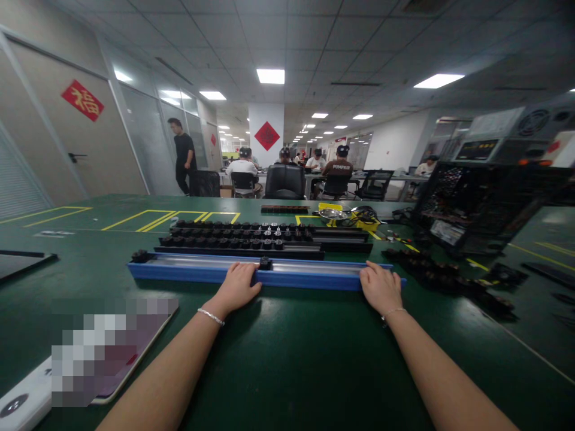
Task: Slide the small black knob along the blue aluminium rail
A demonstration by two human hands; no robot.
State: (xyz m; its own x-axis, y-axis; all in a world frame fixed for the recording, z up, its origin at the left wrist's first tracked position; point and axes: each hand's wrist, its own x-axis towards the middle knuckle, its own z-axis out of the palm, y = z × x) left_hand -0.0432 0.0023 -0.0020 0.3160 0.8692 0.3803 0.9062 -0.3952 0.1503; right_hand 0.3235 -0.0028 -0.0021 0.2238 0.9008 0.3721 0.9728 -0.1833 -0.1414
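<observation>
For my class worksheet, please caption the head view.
Left hand and right hand hold a long, straight blue rail on a glossy green tabletop.

Long blue channel [309,280], flat, crosswise

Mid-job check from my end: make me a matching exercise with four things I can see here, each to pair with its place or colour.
Things:
1. Left hand
2. Metal bowl
3. Nearest rail
4. Right hand

Places and colours:
A. Blue
B. At the right-hand end of that rail
C. Toward the far edge of the green table
D. Close to the small black part near the middle of that rail

Right pairs: 1-D; 2-C; 3-A; 4-B
</observation>
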